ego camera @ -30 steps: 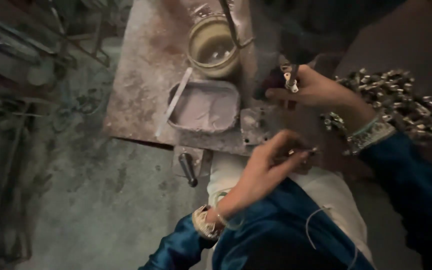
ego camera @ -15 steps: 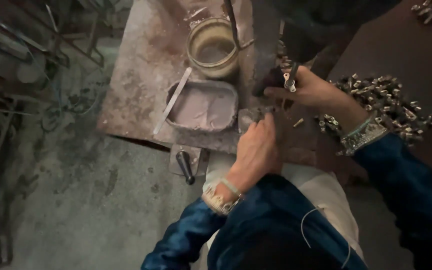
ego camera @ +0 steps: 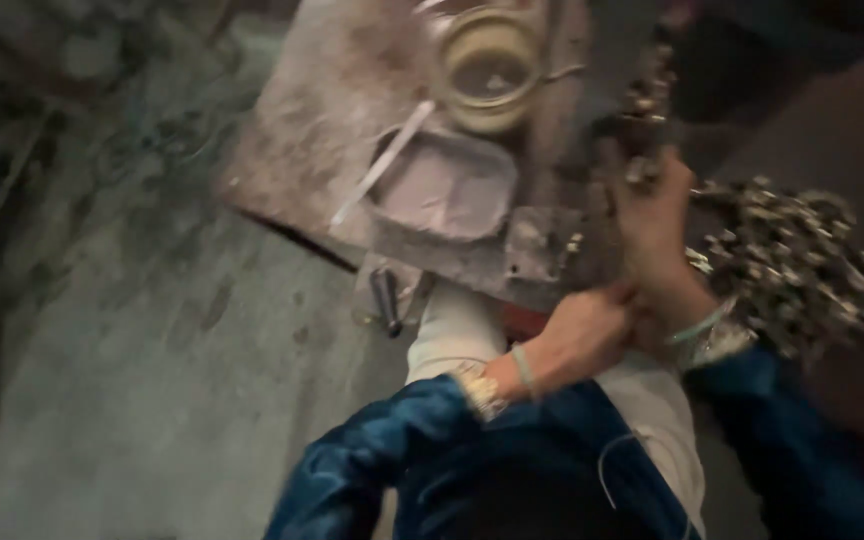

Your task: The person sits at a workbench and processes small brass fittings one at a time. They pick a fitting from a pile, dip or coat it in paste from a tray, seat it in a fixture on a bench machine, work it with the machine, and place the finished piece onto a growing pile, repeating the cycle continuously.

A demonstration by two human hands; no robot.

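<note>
The picture is blurry. The right hand [ego camera: 652, 215] reaches up over the near edge of the counter [ego camera: 322, 120], on the right side. Its fingers curl around some small shiny metal bits [ego camera: 642, 170], but I cannot tell how tight the grip is. The left hand [ego camera: 582, 335] sits just below it, touching the right wrist. Its fingers are bent in, and I cannot tell if it holds anything.

To the right of both hands lies a big heap of small silver metal pieces [ego camera: 792, 260] on a dark brown surface.

On the counter, left of the hands, is a flat grey tray [ego camera: 447, 190] with pale powder in it. A thin white stick [ego camera: 382, 180] leans on the tray's left edge. Farther away stands a round yellowish pot [ego camera: 487, 65].

Both arms wear shiny blue sleeves [ego camera: 402, 450], and each wrist has a band. The floor [ego camera: 122, 400] on the left is grey and dusty.
</note>
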